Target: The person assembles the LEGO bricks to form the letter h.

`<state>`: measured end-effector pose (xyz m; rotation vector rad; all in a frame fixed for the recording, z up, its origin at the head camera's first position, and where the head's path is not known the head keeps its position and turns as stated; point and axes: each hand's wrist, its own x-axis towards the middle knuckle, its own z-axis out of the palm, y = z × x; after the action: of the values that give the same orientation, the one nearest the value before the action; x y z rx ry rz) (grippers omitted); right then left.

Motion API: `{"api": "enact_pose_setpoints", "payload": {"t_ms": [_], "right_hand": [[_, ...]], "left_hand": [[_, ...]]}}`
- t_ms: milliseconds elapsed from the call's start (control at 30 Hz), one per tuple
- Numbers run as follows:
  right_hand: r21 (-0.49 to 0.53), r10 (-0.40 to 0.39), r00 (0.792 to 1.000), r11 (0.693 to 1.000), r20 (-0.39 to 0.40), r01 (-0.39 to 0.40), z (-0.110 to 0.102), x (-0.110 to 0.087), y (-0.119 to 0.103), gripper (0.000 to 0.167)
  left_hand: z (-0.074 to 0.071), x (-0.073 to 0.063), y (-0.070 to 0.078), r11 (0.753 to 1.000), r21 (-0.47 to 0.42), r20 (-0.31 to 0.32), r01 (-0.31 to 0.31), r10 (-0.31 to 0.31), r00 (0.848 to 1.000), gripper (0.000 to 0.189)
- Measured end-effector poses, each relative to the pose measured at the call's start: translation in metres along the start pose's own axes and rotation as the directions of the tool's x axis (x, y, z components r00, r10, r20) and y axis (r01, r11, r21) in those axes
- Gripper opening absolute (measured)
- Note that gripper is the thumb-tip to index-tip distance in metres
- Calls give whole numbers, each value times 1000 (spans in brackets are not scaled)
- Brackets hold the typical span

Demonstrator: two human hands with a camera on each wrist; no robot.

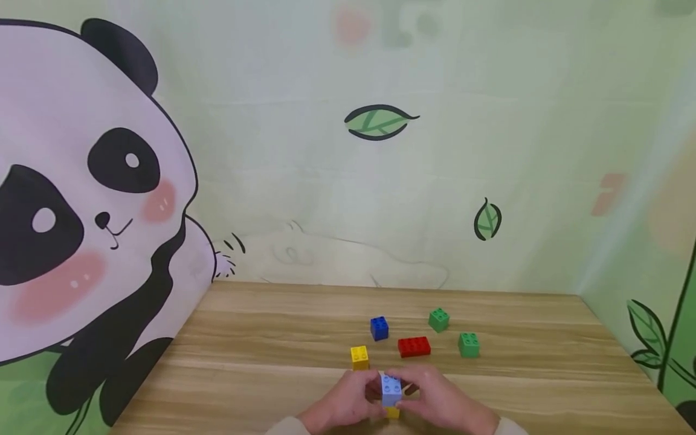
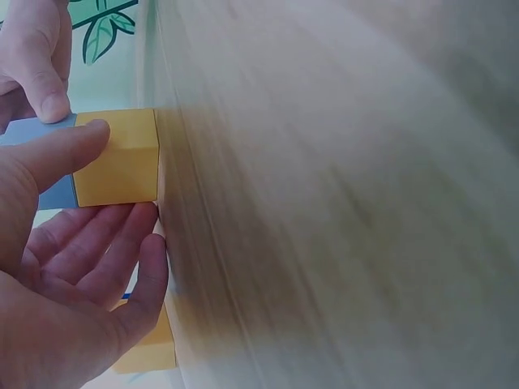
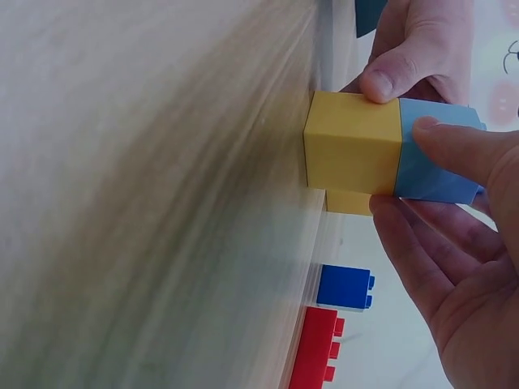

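A light blue brick (image 1: 391,396) sits directly on a yellow brick (image 3: 353,146), their faces flush, near the front of the table. With thumb and fingers on opposite sides, my left hand (image 1: 348,399) pinches the yellow brick low down. From the other side my right hand (image 1: 443,402) grips the light blue brick between thumb and fingers. The stack stands upright, its yellow base at the tabletop. Just beyond the left hand is a second yellow brick (image 1: 359,357). Fingers cover part of both stacked bricks in the head view.
Farther back on the wooden table (image 1: 244,338) lie a blue brick (image 1: 379,328), a long red brick (image 1: 414,347), and two green bricks, one at the back (image 1: 438,320) and one to the right (image 1: 469,344). A panda-printed wall (image 1: 304,181) rises behind.
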<state>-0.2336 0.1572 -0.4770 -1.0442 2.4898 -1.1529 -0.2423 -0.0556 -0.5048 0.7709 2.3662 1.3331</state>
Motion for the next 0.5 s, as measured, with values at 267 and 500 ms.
{"api": "enact_pose_setpoints", "payload": {"t_ms": [267,500], "right_hand": [[21,97,995,995,-2,-97,-1,0,1,38],[19,93,996,996,-12,-93,0,0,1,38]], "left_hand": [[4,1,-1,1000,9,-3,15,-15,1000,28],[4,2,-2,999,33,-20,5,-4,1000,30]]}}
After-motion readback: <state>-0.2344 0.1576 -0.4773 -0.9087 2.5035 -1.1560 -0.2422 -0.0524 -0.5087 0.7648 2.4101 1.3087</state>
